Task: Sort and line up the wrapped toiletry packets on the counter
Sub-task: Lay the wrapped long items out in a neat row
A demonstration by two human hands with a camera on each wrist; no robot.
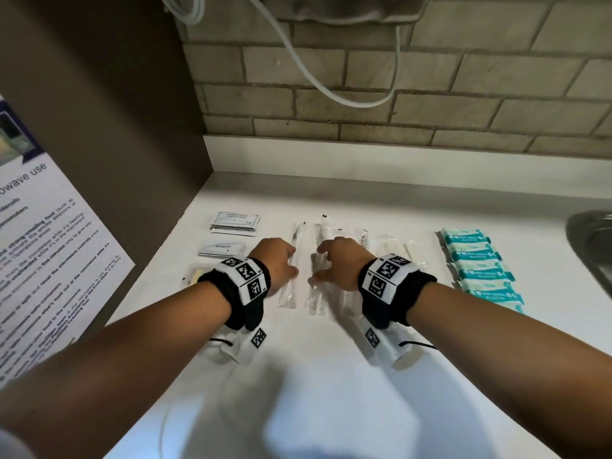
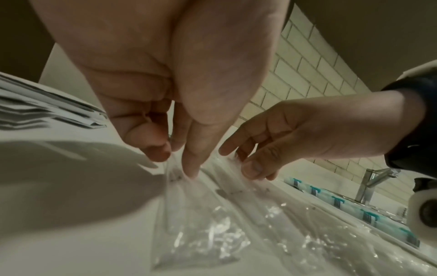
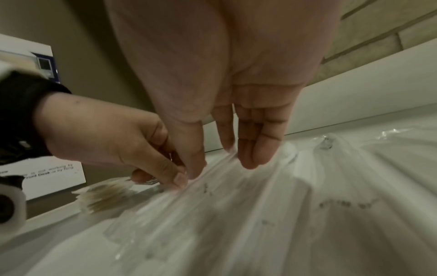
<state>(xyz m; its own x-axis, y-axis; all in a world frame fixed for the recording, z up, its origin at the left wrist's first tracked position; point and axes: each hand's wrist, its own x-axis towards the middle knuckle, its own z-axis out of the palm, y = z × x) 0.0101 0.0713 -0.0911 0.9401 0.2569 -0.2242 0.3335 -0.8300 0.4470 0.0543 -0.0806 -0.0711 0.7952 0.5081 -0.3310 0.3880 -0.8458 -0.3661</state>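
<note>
Several long clear packets lie side by side in the middle of the white counter (image 1: pixel 331 376). My left hand (image 1: pixel 294 260) pinches the leftmost clear packet (image 1: pixel 287 294) near its middle with thumb and curled index finger (image 2: pixel 156 153). Beside it, my right hand (image 1: pixel 316 265) touches the second clear packet (image 1: pixel 314 301) with straight fingertips (image 3: pixel 250 162) and thumb. Flat white sachets, shampoo (image 1: pixel 235 221) and toothpaste (image 1: pixel 221 249), lie in a column at the left. A column of teal packets (image 1: pixel 480 270) lies at the right.
A brown cabinet side with a printed notice (image 1: pixel 43 260) bounds the counter on the left. A steel sink (image 1: pixel 592 246) with a tap (image 2: pixel 371 184) sits at the right edge. A white cable (image 1: pixel 331 91) hangs on the brick wall behind.
</note>
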